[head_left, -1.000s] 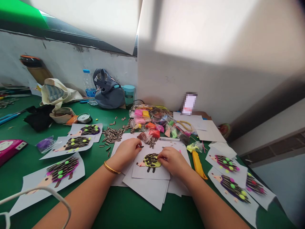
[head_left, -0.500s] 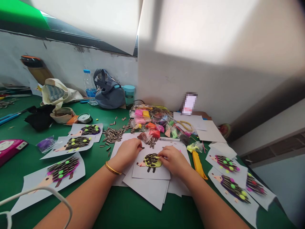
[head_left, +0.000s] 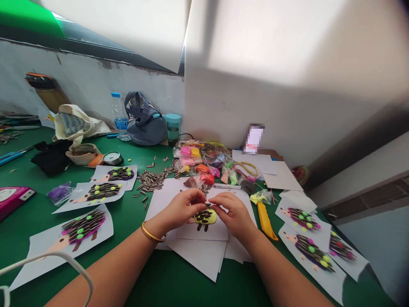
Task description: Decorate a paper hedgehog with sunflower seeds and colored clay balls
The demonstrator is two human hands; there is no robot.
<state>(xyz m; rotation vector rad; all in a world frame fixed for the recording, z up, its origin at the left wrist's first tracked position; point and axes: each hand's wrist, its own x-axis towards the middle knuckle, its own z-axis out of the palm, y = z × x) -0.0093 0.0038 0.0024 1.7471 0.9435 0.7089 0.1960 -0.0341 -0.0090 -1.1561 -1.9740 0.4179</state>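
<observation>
My left hand (head_left: 187,207), with a gold bangle at its wrist, pinches a dark sunflower seed (head_left: 208,204). Opposite it, the bent fingers of my right hand (head_left: 233,212) close on the same seed, so the fingertips nearly meet. Right below them lies a hedgehog picture (head_left: 210,218) on white paper (head_left: 201,234); its yellow clay body carries several seeds, and two dark legs show under it. My left hand covers most of the hedgehog's head. More white sheets (head_left: 200,251) are stacked beneath this paper.
Loose sunflower seeds (head_left: 151,181) are heaped left of the papers. Bagged coloured clay (head_left: 204,168) and a white pen (head_left: 226,186) lie behind. A yellow cutter (head_left: 266,221) is at the right. Other hedgehog pictures (head_left: 83,228) flank both sides. A white cable (head_left: 79,266) crosses the lower left.
My left hand has moved right with a seed, and my right hand has lifted off the picture's right edge. The two hands now meet above the hedgehog, at the seed.
</observation>
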